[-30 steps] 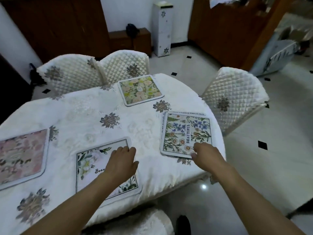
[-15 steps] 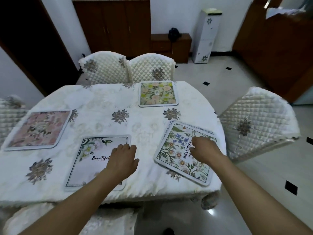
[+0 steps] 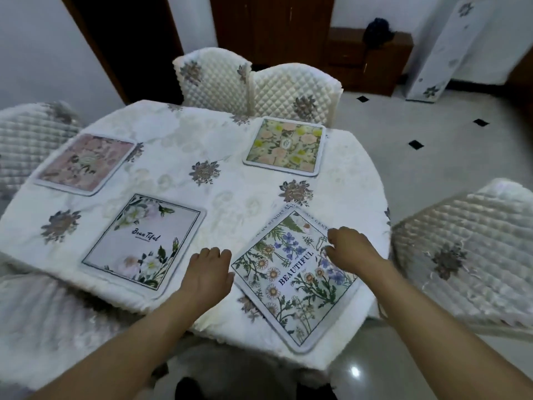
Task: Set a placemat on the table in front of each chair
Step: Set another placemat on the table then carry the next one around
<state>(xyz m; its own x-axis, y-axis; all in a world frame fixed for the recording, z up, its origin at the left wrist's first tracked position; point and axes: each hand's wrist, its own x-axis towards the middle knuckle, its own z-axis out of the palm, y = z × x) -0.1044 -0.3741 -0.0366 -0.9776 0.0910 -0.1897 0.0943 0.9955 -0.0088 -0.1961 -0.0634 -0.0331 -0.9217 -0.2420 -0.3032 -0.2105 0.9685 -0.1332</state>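
1. At five o'clock on the counter (image 3: 184,134), the blue-flowered placemat (image 3: 294,272) lies skewed, its long axis running from eleven to five, its near corner close to the cloth's drop-off.
2. Right hand (image 3: 350,249) rests on the mat's two o'clock edge, fingers curled onto it; whether they pinch or merely press cannot be told.
3. Left hand (image 3: 209,274) sits just beside the mat's nine o'clock edge, loose, grasping nothing.
4. Quilted chair (image 3: 461,255) stands at three o'clock; the mat likely needs turning to square with it, and the right hand is better placed.
5. Bare cloth toward twelve gives room; the white floral placemat (image 3: 144,241) lies near at nine, while the pink placemat (image 3: 83,164) and yellow placemat (image 3: 285,145) lie well apart.
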